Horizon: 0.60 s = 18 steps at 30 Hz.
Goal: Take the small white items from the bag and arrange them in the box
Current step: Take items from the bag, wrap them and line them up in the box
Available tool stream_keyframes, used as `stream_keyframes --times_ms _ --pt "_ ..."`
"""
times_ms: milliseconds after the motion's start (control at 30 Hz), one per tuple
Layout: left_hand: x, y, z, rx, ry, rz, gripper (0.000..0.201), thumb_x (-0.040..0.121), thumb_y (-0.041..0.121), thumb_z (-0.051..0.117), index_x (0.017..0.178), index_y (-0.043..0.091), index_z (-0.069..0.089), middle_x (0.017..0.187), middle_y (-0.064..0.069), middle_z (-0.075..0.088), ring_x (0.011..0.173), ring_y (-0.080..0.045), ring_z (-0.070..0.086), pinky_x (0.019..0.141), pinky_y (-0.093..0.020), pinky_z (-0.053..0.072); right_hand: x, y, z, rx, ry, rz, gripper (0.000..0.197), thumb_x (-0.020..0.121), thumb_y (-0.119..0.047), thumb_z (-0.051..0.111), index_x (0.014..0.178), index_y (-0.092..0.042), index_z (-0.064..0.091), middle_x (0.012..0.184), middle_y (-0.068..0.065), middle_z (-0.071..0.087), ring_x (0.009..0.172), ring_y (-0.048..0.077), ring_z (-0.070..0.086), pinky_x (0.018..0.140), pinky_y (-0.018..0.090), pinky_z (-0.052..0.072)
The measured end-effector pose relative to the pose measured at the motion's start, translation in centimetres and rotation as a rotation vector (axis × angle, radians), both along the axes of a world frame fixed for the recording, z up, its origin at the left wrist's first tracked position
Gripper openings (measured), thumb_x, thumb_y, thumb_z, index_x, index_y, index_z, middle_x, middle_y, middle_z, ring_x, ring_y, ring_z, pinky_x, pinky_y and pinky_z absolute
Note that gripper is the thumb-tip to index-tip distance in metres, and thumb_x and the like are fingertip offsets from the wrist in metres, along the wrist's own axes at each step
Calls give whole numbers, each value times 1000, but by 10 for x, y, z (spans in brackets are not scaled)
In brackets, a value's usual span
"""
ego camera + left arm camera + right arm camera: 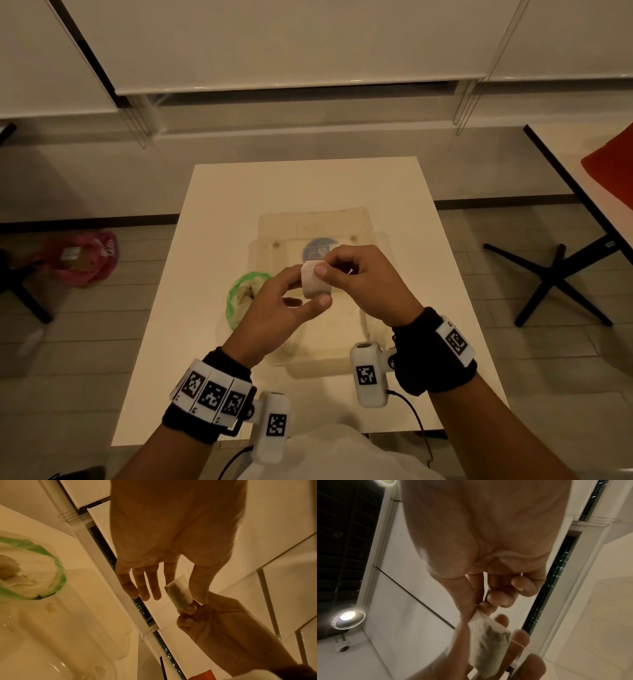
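I have one white sachet (315, 278) out of the bag (244, 298) and raised over the clear box (373, 219), which looks nearly bare; most of the job remains. My right hand (363, 281) pinches its top corner from three o'clock. My left hand (281, 308) pinches its lower end, remaining fingers loosely spread.

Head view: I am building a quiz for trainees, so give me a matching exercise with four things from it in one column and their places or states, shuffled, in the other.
Things:
1. small white item
2. green-rimmed bag
3. clear box
4. pink bag

Places or states:
A. on the floor, left of the table
B. pinched between left hand and right hand, above the table
C. lying open-mouthed on the white table, left of the box
D. on the table under the hands

Pairs: 1-B, 2-C, 3-D, 4-A
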State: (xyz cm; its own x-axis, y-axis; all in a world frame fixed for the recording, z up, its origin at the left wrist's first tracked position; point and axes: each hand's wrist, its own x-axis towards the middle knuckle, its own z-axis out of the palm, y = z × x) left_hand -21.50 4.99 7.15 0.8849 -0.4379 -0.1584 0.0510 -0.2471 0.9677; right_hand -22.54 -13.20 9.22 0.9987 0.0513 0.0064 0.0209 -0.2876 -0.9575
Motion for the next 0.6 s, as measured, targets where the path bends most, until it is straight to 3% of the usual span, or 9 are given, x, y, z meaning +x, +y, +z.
stream_keyframes --times_ms 67,167,233,333,467,600 --pt "0 -2 -2 3 4 1 43 81 40 77 121 25 68 116 7 73 113 -12 65 101 -49 52 1 0 1 11 -7 -10 12 92 -18 69 84 -10 74 81 6 70 70 9 57 68 23 46" --pt "-3 -7 0 -46 8 22 24 91 19 73 115 17 73 111 2 76 108 -14 69 99 -40 54 2 -1 1 11 -25 -20 14 92 -16 69 85 -5 73 83 11 68 71 12 58 69 25 47" --pt "-4 -8 3 -68 8 22 23 91 20 70 113 15 73 108 0 76 106 -17 70 98 -39 55 2 -2 1 23 -26 -21 13 91 -16 70 84 -5 72 83 11 68 71 13 57 68 23 46" --pt "-5 -9 6 -96 2 35 26 92 29 65 111 13 74 104 -3 77 106 -20 71 100 -43 53 1 -3 1 28 -23 -31 7 88 -14 72 85 -7 72 79 3 67 70 10 56 65 18 43" --pt "-2 -9 0 -88 -12 104 18 93 24 67 100 10 76 94 -7 78 97 -28 73 99 -55 51 1 -5 4 -23 -32 -62 7 88 -14 72 84 -9 73 76 -9 66 67 2 53 65 15 42" --pt "-2 -11 -4 -55 20 103 14 92 19 69 97 9 77 91 -6 78 96 -29 73 98 -52 52 0 -11 14 -238 -56 1 3 85 -7 73 84 -5 73 70 -19 57 64 -6 52 63 10 39"
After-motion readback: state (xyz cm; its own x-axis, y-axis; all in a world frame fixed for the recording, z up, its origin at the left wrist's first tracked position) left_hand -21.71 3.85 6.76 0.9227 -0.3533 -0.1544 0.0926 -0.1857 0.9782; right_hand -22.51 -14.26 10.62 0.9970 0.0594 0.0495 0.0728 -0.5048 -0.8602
